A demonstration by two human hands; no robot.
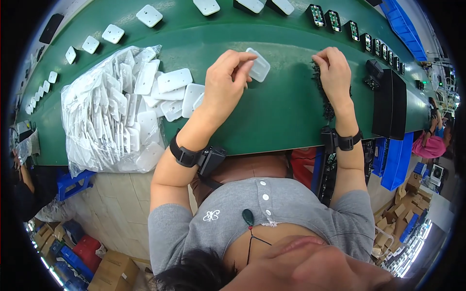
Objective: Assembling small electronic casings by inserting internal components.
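My left hand (225, 80) pinches a white plastic cover (260, 67) by its left edge, holding it over the green table. The cover is a shallow tray shape with rounded corners. My right hand (335, 77) is closed, thumb and forefinger together, at the far end of a narrow heap of small black parts (328, 109). What sits between those fingertips is too small to make out. Left of my left hand, loose white covers (174, 81) spill from a clear plastic bag (104, 114) packed with more of them.
Along the table's (272, 121) far side stand white-topped housings (149, 16) and, farther right, black housings with green circuit boards (333, 20). A black box (391, 104) stands right of my right hand. Blue bins (398, 162) sit below the right edge. Another person (429, 140) is at far right.
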